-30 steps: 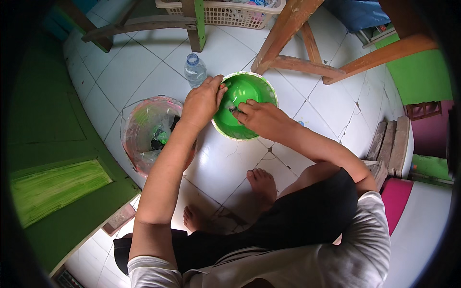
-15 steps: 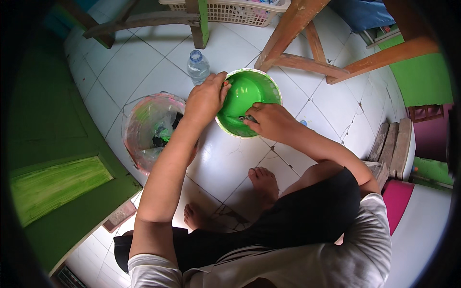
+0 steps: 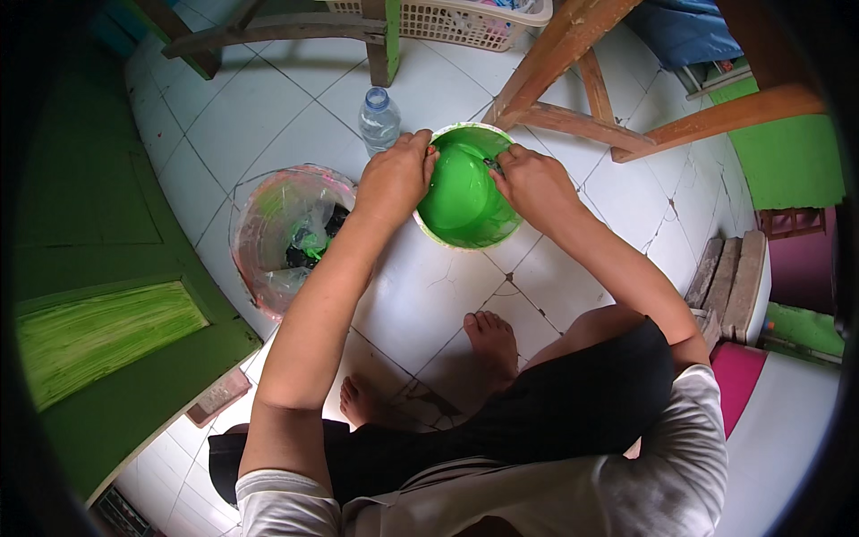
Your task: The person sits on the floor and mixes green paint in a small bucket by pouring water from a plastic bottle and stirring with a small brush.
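A round tub (image 3: 467,240) of bright green paint (image 3: 458,183) stands on the floor before me, its pale rim smeared with green. My left hand (image 3: 400,176) is closed on the rim at the tub's left side. Over the right part of the tub, my right hand (image 3: 535,182) is bent, its fingers closed on a small dark, shiny object (image 3: 492,165). The rest of that object is hidden by the fingers or in the paint, and its kind does not show. Wet paint coats the tub's inner wall.
Left of the tub stands a stained bucket (image 3: 246,234) holding clear plastic and dark scraps. A water bottle (image 3: 379,125) stands beyond my left hand. Wooden legs (image 3: 573,63) rise at the far right, a basket (image 3: 456,25) lies behind. A green door (image 3: 98,233) is at the left.
My right hand has moved from the tub's near right part to its far right, the dark object with it. The tub's paint has shifted inside. My left hand keeps its hold on the rim.
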### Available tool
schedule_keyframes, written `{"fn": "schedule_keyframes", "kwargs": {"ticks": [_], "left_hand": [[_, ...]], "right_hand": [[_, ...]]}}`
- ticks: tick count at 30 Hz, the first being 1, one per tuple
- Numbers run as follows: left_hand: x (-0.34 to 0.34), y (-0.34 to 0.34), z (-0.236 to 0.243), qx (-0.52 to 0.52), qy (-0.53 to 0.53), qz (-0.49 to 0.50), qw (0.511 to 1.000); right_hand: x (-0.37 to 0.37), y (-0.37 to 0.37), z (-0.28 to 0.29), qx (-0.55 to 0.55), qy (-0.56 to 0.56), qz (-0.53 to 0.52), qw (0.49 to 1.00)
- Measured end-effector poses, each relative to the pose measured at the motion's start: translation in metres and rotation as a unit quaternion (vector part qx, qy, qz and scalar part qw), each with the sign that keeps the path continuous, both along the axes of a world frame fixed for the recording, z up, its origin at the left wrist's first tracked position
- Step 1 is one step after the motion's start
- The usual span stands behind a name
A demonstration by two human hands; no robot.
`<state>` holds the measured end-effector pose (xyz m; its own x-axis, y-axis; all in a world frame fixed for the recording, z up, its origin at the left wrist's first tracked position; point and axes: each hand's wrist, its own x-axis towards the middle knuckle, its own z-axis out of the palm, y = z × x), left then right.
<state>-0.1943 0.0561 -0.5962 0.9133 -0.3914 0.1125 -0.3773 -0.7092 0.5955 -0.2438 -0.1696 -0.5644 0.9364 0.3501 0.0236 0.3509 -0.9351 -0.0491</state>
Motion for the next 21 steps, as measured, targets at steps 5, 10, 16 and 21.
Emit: {"fn": "schedule_keyframes", "kwargs": {"ticks": [5, 10, 16, 21], "left_hand": [[0.000, 0.001, -0.003, -0.010, 0.006, 0.006, 1.000], [-0.001, 0.002, -0.009, -0.026, 0.026, 0.020, 0.999], [0.000, 0.000, -0.012, -0.012, 0.056, 0.022, 0.998], [0.001, 0.002, -0.018, -0.005, 0.046, 0.026, 0.999]], "right_hand": [[-0.006, 0.012, 0.007, 0.013, 0.077, -0.020, 0.997], [-0.008, 0.016, 0.014, 0.074, 0.232, -0.080, 0.967], [-0.012, 0.011, 0.008, 0.183, 0.236, -0.021, 0.954], [-0.009, 0.005, 0.006, 0.048, 0.168, -0.024, 0.984]]}}
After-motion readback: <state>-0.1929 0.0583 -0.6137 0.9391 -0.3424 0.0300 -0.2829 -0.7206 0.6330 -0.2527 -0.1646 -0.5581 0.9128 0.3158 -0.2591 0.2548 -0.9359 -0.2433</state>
